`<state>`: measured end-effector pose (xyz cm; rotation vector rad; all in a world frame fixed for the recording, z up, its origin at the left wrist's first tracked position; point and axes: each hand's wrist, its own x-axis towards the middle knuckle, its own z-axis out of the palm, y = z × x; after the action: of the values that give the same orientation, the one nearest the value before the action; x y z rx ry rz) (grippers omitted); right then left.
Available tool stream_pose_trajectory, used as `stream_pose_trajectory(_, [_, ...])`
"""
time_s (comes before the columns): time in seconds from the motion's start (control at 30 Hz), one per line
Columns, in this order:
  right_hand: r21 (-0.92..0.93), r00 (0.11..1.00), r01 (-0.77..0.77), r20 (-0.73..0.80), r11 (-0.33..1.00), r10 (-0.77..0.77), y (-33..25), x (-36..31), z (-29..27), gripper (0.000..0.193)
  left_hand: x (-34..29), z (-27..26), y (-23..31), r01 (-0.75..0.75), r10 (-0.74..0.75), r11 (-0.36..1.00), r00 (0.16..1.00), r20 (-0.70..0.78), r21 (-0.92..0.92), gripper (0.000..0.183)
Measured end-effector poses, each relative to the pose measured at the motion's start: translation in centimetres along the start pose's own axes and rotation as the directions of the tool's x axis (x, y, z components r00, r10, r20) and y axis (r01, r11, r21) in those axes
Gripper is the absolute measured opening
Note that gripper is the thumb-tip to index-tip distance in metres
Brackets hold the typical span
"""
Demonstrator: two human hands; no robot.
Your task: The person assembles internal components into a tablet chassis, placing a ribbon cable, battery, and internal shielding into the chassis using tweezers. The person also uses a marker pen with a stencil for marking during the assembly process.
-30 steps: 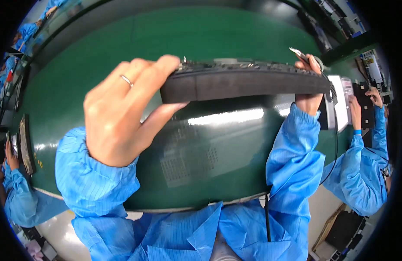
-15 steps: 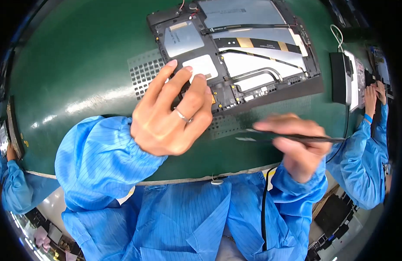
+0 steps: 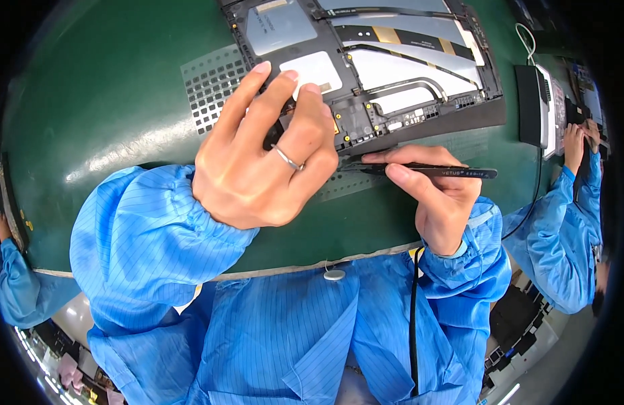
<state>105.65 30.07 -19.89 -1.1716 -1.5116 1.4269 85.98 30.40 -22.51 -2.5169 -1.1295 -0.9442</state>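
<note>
An opened flat electronic device (image 3: 410, 67), like a tablet or laptop body, lies tilted at the table's far middle, with silver panels, black flat cables and small brass-coloured screws. My left hand (image 3: 265, 158), a ring on one finger, rests over its near left corner, fingers spread and tips beside a white rectangular pad (image 3: 320, 70). What lies beneath that palm is hidden. In my right hand (image 3: 440, 196) is a pair of black tweezers (image 3: 454, 171), pinched between thumb and fingers. Their tips point left, close to the device's front edge and my left hand.
Clear sheets lie on the green table (image 3: 103, 88): one with small black squares (image 3: 214, 94) left of the device, another dotted (image 3: 464, 143) along its front. A black-and-white box (image 3: 531, 108) with a cable stands right. Co-workers in blue sleeves (image 3: 548, 229) sit either side.
My right hand has moved left and away from me, bringing the tweezer tips to the device's front edge. My left hand stays on the device. The whole view has shifted slightly.
</note>
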Motion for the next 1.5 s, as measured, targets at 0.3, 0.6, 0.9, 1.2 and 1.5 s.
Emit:
stream_pose_trajectory(0.3, [0.017,1.0,-0.01,-0.006,1.0,0.01,0.0,-0.1,0.1,0.009,-0.1,-0.3,0.1,-0.036,0.037,0.999,0.993,0.109,-0.011,0.055])
stream_pose_trajectory(0.6, [0.37,0.989,-0.099,-0.066,0.924,0.133,-1.2,0.4,0.3,0.008,0.1,0.0,0.0,0.035,-0.035,0.999,0.997,-0.065,-0.003,0.011])
stream_pose_trajectory(0.9, [0.08,0.855,0.501,-0.196,0.862,-0.479,-7.3,1.9,-0.7,0.016,2.8,-5.9,-2.0,0.087,-0.095,0.942,0.995,-0.011,-0.323,0.052])
stream_pose_trajectory(1.2, [0.004,0.833,0.513,-0.242,0.858,-0.497,-9.4,5.3,0.1,0.014,4.1,-6.6,-2.1,0.269,-0.293,0.881,0.956,-0.005,-0.388,0.049])
stream_pose_trajectory(1.5, [-0.008,0.853,0.451,-0.291,0.893,-0.433,-9.6,5.7,-0.4,0.012,4.6,-6.3,-2.1,0.255,-0.292,0.882,0.956,-0.034,-0.396,0.048])
